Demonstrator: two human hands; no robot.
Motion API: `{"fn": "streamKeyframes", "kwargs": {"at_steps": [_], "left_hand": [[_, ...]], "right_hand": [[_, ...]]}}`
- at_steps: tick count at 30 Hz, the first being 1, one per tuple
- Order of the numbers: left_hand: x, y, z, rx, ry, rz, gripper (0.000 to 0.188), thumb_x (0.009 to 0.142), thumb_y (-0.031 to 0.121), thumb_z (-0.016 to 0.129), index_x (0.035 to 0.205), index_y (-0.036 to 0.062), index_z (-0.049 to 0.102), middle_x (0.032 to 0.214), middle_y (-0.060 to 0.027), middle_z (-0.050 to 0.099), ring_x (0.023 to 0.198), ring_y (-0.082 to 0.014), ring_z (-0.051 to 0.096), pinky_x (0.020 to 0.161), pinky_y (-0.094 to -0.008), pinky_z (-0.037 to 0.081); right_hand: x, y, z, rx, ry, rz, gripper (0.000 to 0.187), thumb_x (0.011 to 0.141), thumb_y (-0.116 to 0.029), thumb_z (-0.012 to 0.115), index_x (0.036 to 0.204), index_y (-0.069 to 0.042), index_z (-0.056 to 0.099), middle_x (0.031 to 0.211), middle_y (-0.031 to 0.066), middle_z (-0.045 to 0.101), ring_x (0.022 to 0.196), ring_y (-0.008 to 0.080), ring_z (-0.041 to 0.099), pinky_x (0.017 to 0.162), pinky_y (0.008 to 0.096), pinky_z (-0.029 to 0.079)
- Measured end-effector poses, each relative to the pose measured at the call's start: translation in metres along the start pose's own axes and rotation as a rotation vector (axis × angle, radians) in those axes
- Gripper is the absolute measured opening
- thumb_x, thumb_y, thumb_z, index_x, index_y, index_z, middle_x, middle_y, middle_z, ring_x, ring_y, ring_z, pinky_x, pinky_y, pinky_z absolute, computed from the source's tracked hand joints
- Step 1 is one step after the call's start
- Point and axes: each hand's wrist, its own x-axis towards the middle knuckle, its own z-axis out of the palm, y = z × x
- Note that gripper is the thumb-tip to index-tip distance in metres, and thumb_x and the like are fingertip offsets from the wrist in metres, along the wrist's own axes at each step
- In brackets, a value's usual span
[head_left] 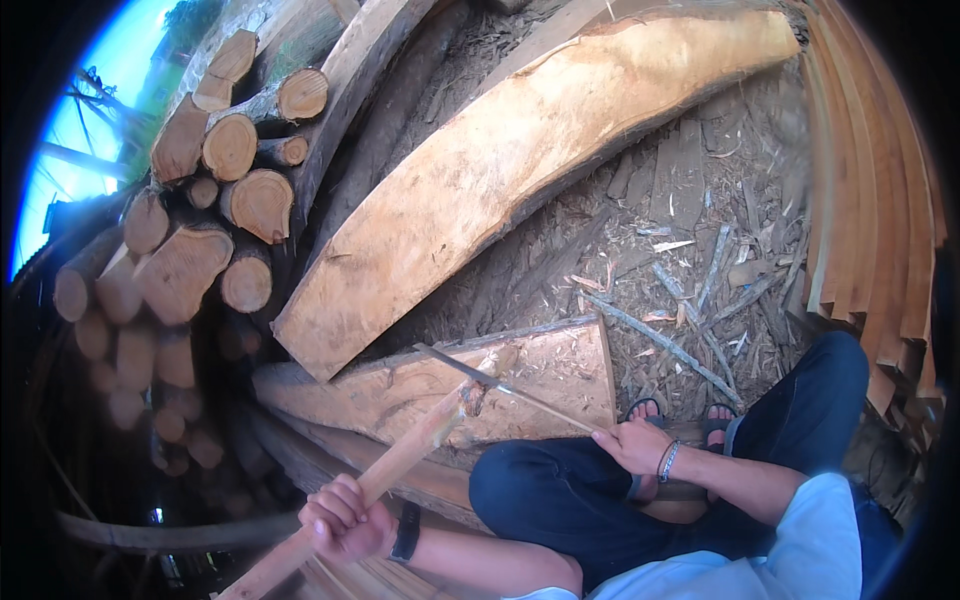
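My left hand is wrapped round a peeled wooden pole, which slants up and to the right from the lower left. Near its far end the pole has a dark, rough knot. My right hand grips the near end of a long, thin tool, seen almost edge-on and blade-like. It crosses the pole just by the knot; whether the two touch, I cannot tell. Beneath them lies a thick, rough-cut wooden slab, partly covered by the pole's far end.
A big curved timber slab stretches across the ground beyond. Stacked logs show their cut ends at the left. Long sawn boards lie along the right edge. Thin sticks and wood chips litter the ground near my sandalled feet.
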Motion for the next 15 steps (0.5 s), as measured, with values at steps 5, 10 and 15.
{"fn": "streamKeyframes", "kwargs": {"at_steps": [5, 10, 15], "left_hand": [[-0.005, -0.002, -0.001, -0.019, 0.021, -0.017, 0.035, 0.084, 0.017, 0.05, 0.055, 0.0155, 0.03, 0.044, 0.0013, 0.031, 0.037, -0.0081, 0.025, 0.046, -0.0247, 0.025], [-0.003, -0.003, 0.002, -0.033, 0.027, -0.021, 0.036, 0.083, 0.017, 0.05, 0.054, 0.0153, 0.03, 0.043, 0.0012, 0.031, 0.036, -0.0084, 0.027, 0.046, -0.0247, 0.025], [-0.001, -0.001, -0.001, -0.037, -0.044, -0.025, 0.037, 0.083, 0.017, 0.051, 0.052, 0.0156, 0.03, 0.042, 0.0011, 0.032, 0.035, -0.0083, 0.028, 0.045, -0.0246, 0.025]], "right_hand": [[0.023, 0.051, 0.037, 0.208, -0.093, 0.144, 0.061, 0.094, -0.054, 0.033, 0.085, -0.006, 0.07, 0.074, 0.0308, 0.061, 0.081, 0.0474, 0.062, 0.098, 0.0553, 0.034], [-0.004, 0.012, 0.009, 0.141, -0.038, -0.049, 0.063, 0.095, -0.053, 0.033, 0.087, -0.003, 0.071, 0.075, 0.0305, 0.062, 0.08, 0.0466, 0.062, 0.086, 0.0497, 0.043], [0.012, 0.028, 0.023, 0.114, -0.071, 0.071, 0.066, 0.094, -0.056, 0.032, 0.084, -0.005, 0.071, 0.079, 0.0314, 0.062, 0.084, 0.0494, 0.06, 0.096, 0.0523, 0.035]]}}
